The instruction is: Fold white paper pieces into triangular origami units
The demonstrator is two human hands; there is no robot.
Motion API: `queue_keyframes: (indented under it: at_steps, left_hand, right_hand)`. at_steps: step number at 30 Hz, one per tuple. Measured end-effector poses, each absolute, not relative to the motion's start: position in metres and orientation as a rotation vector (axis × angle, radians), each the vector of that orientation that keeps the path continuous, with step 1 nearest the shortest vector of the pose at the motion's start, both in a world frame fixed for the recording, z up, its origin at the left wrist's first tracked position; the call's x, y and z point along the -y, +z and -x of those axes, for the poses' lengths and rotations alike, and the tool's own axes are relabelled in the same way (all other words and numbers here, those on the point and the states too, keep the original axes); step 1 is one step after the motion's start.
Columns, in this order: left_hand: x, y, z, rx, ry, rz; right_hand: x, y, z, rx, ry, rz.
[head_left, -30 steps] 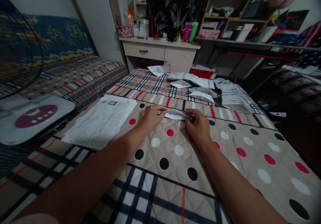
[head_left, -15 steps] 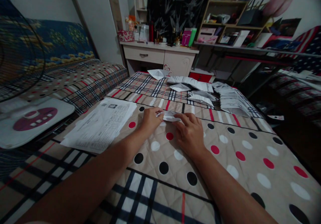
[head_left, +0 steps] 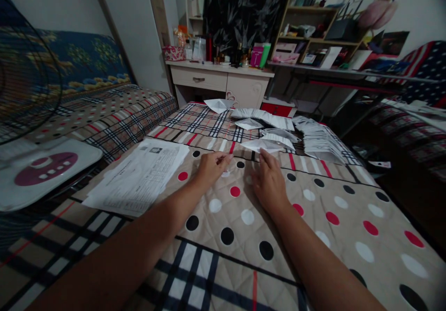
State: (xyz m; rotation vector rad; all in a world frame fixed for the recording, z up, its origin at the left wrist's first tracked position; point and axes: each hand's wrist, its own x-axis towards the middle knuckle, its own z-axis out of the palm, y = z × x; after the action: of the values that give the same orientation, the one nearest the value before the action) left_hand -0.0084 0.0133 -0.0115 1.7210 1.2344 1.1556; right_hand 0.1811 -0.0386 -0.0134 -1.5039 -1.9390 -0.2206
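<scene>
My left hand (head_left: 213,168) is over the dotted quilt, its fingers curled together with nothing visible in them. To its right, my right hand (head_left: 270,177) has its index and middle fingers stretched forward and its thumb apart. Those fingertips are at the near edge of a folded white paper piece (head_left: 256,145), which lies flat and looks pointed at its left end. Just behind it are more folded paper pieces (head_left: 280,137), with a small folded paper (head_left: 248,124) farther back. A stack of printed sheets (head_left: 139,176) lies left of my left hand.
A long row of folded papers (head_left: 322,139) curves along the bed's far right. One folded paper (head_left: 219,105) lies near the far edge. A fan (head_left: 24,69) stands at left above its white base (head_left: 81,151). Beyond the bed is a white dresser (head_left: 198,80).
The folded paper left the space between my hands and now lies farther forward and right, beside the other folded pieces. My left hand has let go; my right fingers have straightened.
</scene>
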Motion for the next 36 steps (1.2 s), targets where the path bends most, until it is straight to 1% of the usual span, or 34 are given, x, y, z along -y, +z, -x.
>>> queue_keyframes:
  at_steps: [5,9,13,20,26,36]
  left_hand:
    - [-0.018,-0.019,0.009,-1.240,1.145,-1.753]
    - [-0.018,-0.019,0.009,-1.236,1.143,-1.763]
    - [-0.017,-0.017,0.009,-1.232,1.143,-1.752]
    - [-0.017,-0.016,0.008,-1.249,1.130,-1.692]
    - [-0.017,-0.015,0.008,-1.262,1.123,-1.686]
    - [-0.020,-0.025,0.007,-1.203,1.130,-1.648]
  right_hand:
    - [0.020,-0.030,-0.207,1.703,-0.145,1.715]
    - [0.015,-0.035,-0.211,1.669,-0.073,1.844]
    - [0.013,-0.032,-0.209,1.677,-0.079,1.915]
    - [0.003,-0.028,-0.218,1.638,-0.182,1.794]
    - [-0.023,-0.025,-0.238,1.591,-0.290,1.769]
    - [-0.054,-0.026,-0.243,1.623,-0.343,1.911]
